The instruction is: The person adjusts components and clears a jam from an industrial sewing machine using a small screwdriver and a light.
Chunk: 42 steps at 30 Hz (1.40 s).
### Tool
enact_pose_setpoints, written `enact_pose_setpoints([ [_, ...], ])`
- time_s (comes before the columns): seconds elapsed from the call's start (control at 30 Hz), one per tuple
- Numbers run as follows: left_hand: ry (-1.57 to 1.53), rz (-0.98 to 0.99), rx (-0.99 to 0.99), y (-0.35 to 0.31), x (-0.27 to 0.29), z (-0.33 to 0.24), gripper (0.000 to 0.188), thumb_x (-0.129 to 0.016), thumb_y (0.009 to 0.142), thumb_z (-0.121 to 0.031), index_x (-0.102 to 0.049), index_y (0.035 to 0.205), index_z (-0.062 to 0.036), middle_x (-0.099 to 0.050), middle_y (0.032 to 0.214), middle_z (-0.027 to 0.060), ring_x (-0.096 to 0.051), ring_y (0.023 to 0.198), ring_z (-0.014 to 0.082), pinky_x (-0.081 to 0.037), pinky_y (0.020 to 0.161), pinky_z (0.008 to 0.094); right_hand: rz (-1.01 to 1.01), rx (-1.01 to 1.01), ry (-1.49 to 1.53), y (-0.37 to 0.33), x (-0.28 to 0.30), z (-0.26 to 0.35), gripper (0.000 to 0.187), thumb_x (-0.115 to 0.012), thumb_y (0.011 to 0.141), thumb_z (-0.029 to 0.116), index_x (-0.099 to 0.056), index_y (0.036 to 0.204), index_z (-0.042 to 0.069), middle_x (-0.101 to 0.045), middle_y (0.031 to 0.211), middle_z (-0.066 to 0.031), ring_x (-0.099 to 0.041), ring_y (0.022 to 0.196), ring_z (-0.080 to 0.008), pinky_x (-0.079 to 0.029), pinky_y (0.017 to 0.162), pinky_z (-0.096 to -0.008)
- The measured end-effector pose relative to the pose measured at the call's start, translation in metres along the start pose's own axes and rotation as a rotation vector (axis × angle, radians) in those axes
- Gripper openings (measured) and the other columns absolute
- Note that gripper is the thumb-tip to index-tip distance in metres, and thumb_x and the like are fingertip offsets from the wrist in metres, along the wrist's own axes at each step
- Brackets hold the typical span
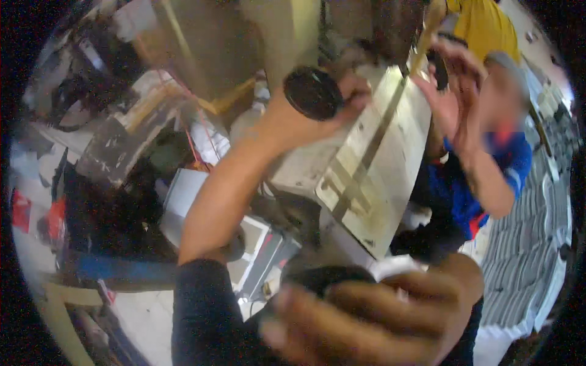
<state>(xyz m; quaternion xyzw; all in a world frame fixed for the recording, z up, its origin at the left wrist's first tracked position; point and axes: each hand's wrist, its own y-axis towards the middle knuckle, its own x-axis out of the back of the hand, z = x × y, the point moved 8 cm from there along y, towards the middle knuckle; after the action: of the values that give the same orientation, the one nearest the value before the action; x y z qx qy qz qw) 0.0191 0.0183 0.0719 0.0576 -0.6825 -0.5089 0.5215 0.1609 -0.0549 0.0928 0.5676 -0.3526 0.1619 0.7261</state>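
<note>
At far left lies a blurred clutter of dark tools and a grey block (122, 143) on a pale floor, with a blue bar (122, 268) nearer. Left of centre, the person's left hand (305, 119) reaches away from the body on a bare forearm with a dark sleeve. Its fingers (354, 91) are curled shut around a round black knob (312, 93), which sits at the far left edge of a pale metal plate (378, 165). The plate stands tilted in the middle of the scene, streaked and worn, with a darker strip running down its face. It looks stiff, heavy and sharp-edged, best held by its long edges; the knob looks small, hard and easy to grip around its rim. Near the bottom right of centre, the right hand (378, 311) is very close and blurred, fingers bent around something dark; what it holds cannot be told. At right, another person in a blue top (488, 177) raises a hand (455, 91) with fingers spread beside the plate's far right edge.
</note>
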Motion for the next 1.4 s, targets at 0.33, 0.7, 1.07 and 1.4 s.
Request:
enact_pose_setpoints([
  [0.33, -0.88, -0.036, 0.112, -0.001, -0.046, 0.018, 0.023, -0.068, 0.087, -0.026, -0.066, 0.101, -0.0072, -0.069, 0.096, 0.0088, -0.064, 0.091, 0.0234, -0.05, 0.082, 0.0357, -0.172, -0.303, 0.201, -0.058, -0.026, -0.037, 0.016, -0.057, 0.069, 0.004, -0.067, 0.082, 0.006, -0.065, 0.071, -0.0097, -0.064, 0.063, -0.0231, -0.049, 0.058, -0.031],
  [0.7, -1.123, -0.09, 0.091, -0.009, -0.036, 0.018, 0.023, -0.065, 0.087, -0.017, -0.065, 0.107, -0.0054, -0.07, 0.098, 0.0081, -0.065, 0.095, 0.0189, -0.049, 0.087, 0.0337, -0.446, -0.224, 0.343, -0.089, -0.055, -0.058, 0.01, -0.047, 0.087, 0.003, -0.052, 0.095, -0.001, -0.058, 0.076, -0.0097, -0.052, 0.065, -0.0164, -0.044, 0.062, -0.0281],
  [1.07, -1.204, -0.163, 0.071, -0.01, -0.046, 0.024, 0.024, -0.067, 0.089, -0.01, -0.062, 0.111, -0.0046, -0.067, 0.103, 0.0047, -0.062, 0.094, 0.0137, -0.048, 0.088, 0.0296, -0.424, -0.212, 0.302, -0.086, -0.057, -0.047, 0.013, -0.045, 0.087, 0.001, -0.052, 0.097, -0.001, -0.055, 0.074, -0.0093, -0.051, 0.065, -0.0181, -0.043, 0.062, -0.0293],
  [1.4, -1.537, -0.171, 0.335, -0.015, -0.043, 0.01, 0.007, -0.057, 0.093, -0.011, -0.055, 0.09, -0.0055, -0.065, 0.086, 0.0129, -0.056, 0.109, 0.0293, -0.038, 0.101, 0.0429, -0.27, -0.318, 0.23, -0.099, -0.06, -0.041, 0.033, -0.059, 0.077, 0.002, -0.054, 0.109, 0.002, -0.055, 0.101, -0.0197, -0.057, 0.087, -0.0338, -0.047, 0.074, -0.0385],
])
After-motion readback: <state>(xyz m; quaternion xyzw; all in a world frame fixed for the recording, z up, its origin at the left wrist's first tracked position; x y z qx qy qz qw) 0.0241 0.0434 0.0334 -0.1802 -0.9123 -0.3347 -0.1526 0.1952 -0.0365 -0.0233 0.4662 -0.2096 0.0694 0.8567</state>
